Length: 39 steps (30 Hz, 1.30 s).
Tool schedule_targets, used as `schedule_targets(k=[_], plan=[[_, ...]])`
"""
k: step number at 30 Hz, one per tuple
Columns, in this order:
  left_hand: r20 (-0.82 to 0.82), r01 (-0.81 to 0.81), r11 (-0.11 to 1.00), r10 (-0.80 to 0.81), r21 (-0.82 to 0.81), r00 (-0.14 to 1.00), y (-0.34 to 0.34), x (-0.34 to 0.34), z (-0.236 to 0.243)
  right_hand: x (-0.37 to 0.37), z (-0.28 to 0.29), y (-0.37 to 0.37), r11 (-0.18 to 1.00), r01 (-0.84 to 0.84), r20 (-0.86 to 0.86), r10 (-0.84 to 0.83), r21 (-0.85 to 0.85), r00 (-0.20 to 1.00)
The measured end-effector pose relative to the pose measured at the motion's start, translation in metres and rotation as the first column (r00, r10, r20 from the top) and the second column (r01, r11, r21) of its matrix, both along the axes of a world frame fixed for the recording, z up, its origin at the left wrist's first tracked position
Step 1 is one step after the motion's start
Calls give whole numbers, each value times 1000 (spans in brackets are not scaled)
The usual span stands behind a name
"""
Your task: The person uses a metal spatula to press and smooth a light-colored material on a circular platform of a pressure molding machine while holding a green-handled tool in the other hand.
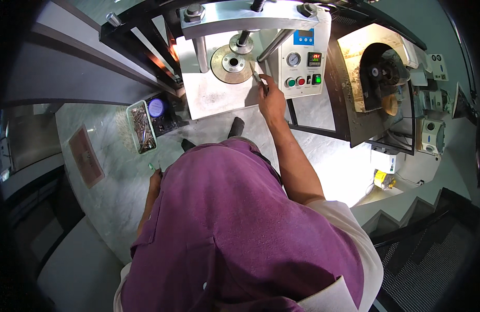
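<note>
My right hand (272,100) has its fingers closed round a slim stick-like tool (257,79); its exact kind is too small to tell. The tool's tip points at the right edge of a round metal disc mould (222,70) with a dark centre hole. This disc lies on the white bed (211,101) of a press, and the press's round ram (241,45) stands just above and behind it. Low at my left side, my left hand (156,179) is partly hidden by my purple apron. Its fingers look closed at a small green-and-white thing (151,166) that I cannot make out.
Right of the press bed is a control panel (302,57) with buttons and a gauge. A tray (141,127) of metal pieces stands by a purple-lidded container (156,107). Steel posts (200,54) flank the disc. Farther right, a dark-mouthed machine (378,73) sits on a stand.
</note>
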State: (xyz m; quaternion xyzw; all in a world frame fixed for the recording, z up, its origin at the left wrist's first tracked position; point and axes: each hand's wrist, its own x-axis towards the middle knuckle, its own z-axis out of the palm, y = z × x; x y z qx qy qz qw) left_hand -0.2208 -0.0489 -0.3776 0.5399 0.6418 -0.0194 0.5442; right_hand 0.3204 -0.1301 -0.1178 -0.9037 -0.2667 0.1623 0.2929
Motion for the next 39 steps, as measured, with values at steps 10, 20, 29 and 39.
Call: schedule_targets(k=[10,20,29,39], plan=[[-40,-220,966,217,-135,975,2,24,37,6,-10,14,1000,-11,98,9,17,995],[-210,397,916,-377,60,902,1,-31,-29,3,-2,10,1000,1,77,-1,-10,997],[-116,124,987,-111,105,987,3,16,45,0,1,5,999,-29,60,31,-33,998],[-53,195,980,-193,47,980,6,14,50,7,-4,3,999,-9,42,11,-30,999]])
